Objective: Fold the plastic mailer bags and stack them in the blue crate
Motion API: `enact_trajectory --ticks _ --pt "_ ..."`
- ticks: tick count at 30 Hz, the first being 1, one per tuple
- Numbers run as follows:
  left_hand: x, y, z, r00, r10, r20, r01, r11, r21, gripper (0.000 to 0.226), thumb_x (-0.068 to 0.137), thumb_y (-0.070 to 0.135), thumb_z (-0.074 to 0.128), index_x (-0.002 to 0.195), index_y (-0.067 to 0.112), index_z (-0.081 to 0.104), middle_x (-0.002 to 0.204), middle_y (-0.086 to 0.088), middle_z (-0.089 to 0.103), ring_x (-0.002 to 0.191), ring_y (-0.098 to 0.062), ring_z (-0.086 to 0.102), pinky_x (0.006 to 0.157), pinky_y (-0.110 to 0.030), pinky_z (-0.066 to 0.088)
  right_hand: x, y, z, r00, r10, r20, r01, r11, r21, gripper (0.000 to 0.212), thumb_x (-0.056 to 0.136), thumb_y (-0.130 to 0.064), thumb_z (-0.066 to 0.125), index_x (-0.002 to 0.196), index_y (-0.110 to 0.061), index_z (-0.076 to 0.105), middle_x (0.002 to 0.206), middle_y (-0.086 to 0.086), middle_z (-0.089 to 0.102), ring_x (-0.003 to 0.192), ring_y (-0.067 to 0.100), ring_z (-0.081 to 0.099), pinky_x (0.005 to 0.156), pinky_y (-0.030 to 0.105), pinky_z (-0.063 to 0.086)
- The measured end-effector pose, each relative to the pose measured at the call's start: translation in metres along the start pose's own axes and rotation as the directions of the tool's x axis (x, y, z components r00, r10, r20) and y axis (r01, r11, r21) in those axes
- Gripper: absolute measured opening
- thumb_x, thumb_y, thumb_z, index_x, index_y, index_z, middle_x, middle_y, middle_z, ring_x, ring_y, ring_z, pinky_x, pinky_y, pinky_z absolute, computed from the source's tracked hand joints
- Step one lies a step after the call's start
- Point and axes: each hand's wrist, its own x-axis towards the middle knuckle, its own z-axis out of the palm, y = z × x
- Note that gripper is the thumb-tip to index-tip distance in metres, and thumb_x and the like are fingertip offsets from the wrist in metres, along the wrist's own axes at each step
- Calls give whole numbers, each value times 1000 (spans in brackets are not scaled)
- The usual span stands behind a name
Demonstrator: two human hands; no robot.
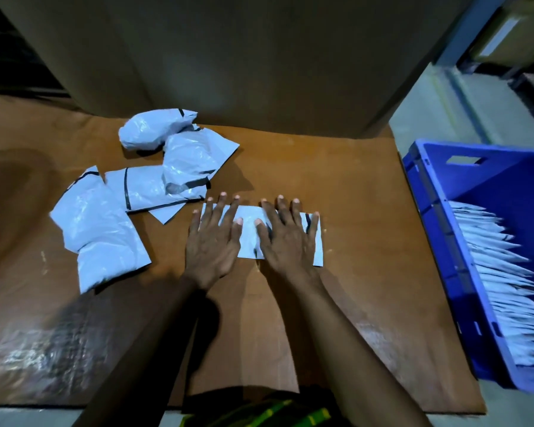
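**Hands flatten a folded mailer**

Two forearms [154, 349] reach forward over a table [361, 204]. Left hand [211, 245] and right hand [285, 241], fingers straight and spread, press a folded mailer [248, 234] whose long axis runs left to right beneath them. The crate [429, 195] sits right of the right hand, the nearer one. Loose mailers [96, 229] lie left of the left hand.
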Motion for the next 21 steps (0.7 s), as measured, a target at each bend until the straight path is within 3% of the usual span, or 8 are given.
enact_trajectory --ticks 3,6,9,12,16,19,21 --pt "-9 -11 -4 988 -114 -104 117 993 21 58 108 47 14 161 33 35 167 -2 35 155 -29 28 124 -51 19 4 -23 0 984 -174 31 173 984 50 59 107 -54 19 160 -35 37 171 -3 27 161 24 9 127 58 1" --pt "-17 -20 6 973 -68 -220 85 994 70 52 111 39 26 157 24 44 162 -3 43 150 -30 38 122 -51 26 2 -35 16 981 -195 16 194 981 17 57 109 -52 19 160 -35 38 170 -4 31 161 23 13 128 55 6" --pt "-13 -25 13 983 -44 -178 61 993 96 55 113 41 21 157 17 43 163 -7 41 151 -33 37 122 -57 26 0 -34 27 985 -170 0 170 984 -46 57 109 -55 19 161 -38 35 171 -7 28 161 23 11 128 52 9" --pt "-15 -19 6 987 -72 -144 93 985 147 54 110 39 29 157 17 43 163 -7 41 152 -32 35 122 -56 23 6 -33 20 982 -175 64 177 984 -21 58 108 -57 16 163 -40 27 172 -8 22 162 22 6 128 52 3" --pt "-17 -9 -7 989 -74 -127 78 997 22 61 107 40 23 155 9 45 163 -13 39 154 -33 29 125 -54 20 3 -18 6 974 -214 77 208 975 82 59 109 -57 20 162 -34 33 173 -6 20 162 18 3 128 51 -1" --pt "-16 9 -7 988 113 -107 -112 994 13 57 110 36 23 160 9 36 167 -11 31 158 -30 20 127 -51 18 -11 1 -1 987 -145 -74 148 988 42 57 109 -49 23 156 -28 47 169 -2 32 160 22 16 127 54 10" --pt "-13 18 3 972 221 -79 -215 974 68 56 112 35 21 163 13 28 171 -6 24 160 -26 11 129 -52 12 -17 10 0 992 -104 -74 107 994 34 57 109 -47 20 157 -29 45 170 -2 31 161 21 14 127 53 11"
